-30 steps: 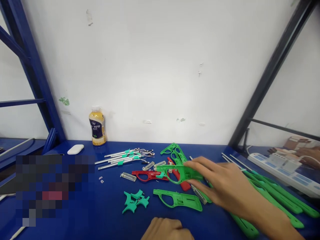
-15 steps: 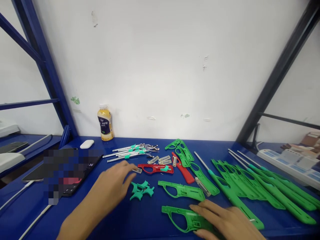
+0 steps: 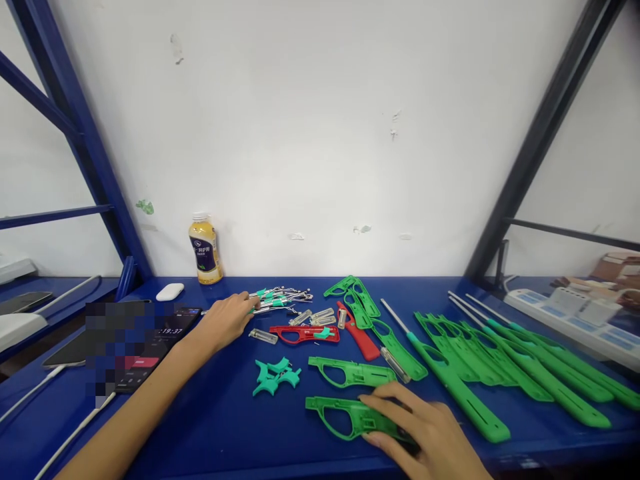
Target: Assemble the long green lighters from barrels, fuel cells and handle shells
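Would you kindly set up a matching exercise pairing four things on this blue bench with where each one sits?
Things:
1. drink bottle
2. red handle shell
3. teal star-shaped pieces
4. nearest green handle shell

Places:
A. under the right hand, at the bench's near edge
B. upright against the white wall
C. in front of the red part, nearer the person
D. mid-bench, just right of a small clear piece

Pairs: 1-B, 2-D, 3-C, 4-A

Left hand [image 3: 227, 321] now forward onto the metal rods [image 3: 273, 300], perhaps gripping; right hand [image 3: 425, 430] barely shifted on green shell [image 3: 345, 415].
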Demonstrator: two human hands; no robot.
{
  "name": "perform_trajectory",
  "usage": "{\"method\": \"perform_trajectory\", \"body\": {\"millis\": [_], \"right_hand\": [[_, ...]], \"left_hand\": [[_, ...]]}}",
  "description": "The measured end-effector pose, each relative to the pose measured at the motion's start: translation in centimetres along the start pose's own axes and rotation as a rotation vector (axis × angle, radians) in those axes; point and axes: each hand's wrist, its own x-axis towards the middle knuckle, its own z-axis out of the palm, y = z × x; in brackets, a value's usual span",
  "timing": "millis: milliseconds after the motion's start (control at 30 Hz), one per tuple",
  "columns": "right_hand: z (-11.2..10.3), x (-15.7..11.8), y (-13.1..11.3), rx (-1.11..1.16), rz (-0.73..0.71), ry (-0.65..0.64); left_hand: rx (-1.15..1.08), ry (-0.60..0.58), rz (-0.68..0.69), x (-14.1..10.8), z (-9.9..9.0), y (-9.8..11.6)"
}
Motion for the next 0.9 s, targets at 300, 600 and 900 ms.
{"method": "perform_trajectory", "body": {"millis": [300, 600, 900], "right_hand": [[0.1, -0.5, -0.2, 0.022, 0.044, -0.027], [0.1, -1.1, -0.1, 0.064, 0.086, -0.111], [0.0, -1.3, 0.4, 0.074, 0.039, -0.093]], "left_hand": [[0.015, 0.266, 0.054, -2.8, -2.5, 0.3], [-0.329, 0.730, 0.252, -12.9, -0.3, 7.5], [-0.479, 0.476, 0.299, -14.2, 4.2, 11.4]]}}
